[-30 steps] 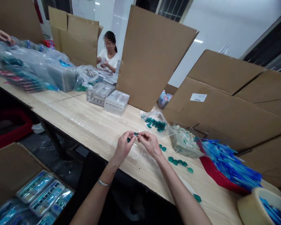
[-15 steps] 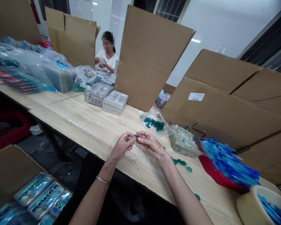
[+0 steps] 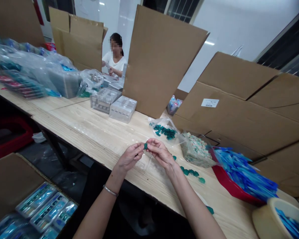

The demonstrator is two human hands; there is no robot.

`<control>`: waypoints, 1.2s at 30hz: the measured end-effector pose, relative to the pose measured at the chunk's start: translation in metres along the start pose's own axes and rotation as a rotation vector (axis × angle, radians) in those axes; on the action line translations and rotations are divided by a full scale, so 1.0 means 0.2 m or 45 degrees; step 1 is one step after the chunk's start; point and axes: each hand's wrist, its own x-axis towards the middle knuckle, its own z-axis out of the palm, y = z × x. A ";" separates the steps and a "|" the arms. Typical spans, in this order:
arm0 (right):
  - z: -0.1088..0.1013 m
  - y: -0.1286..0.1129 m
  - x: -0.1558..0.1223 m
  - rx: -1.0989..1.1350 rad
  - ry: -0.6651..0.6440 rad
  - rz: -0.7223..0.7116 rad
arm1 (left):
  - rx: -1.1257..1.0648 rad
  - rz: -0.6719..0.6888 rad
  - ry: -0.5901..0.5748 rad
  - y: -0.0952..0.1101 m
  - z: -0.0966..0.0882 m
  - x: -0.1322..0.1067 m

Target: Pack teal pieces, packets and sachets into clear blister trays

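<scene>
My left hand and my right hand meet above the wooden table, their fingertips pinching a small teal plastic piece between them. Several loose teal pieces lie on the wood just right of my right wrist. Farther up, a clear plastic bag of teal pieces sits beyond my right hand. A thin metal bracelet circles my left wrist.
To the right are a bag of pale mixed pieces, a red tray of blue pieces and a round tape-like container. Clear plastic boxes, cardboard sheets and a seated co-worker stand beyond.
My hands have shifted slightly and still hold the teal piece between them. The view has swung a little, and a hand at the top left edge has left the picture.
</scene>
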 end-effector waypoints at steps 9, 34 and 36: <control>0.00 0.00 0.00 -0.850 0.035 -0.449 | 0.006 0.034 0.121 0.00 -0.01 0.01; -0.33 0.14 0.33 -2.013 -0.032 -0.532 | -0.225 0.200 0.422 0.10 -0.15 0.01; -0.31 0.15 0.33 -2.101 -0.037 -0.479 | -0.356 0.176 0.444 0.10 -0.15 0.02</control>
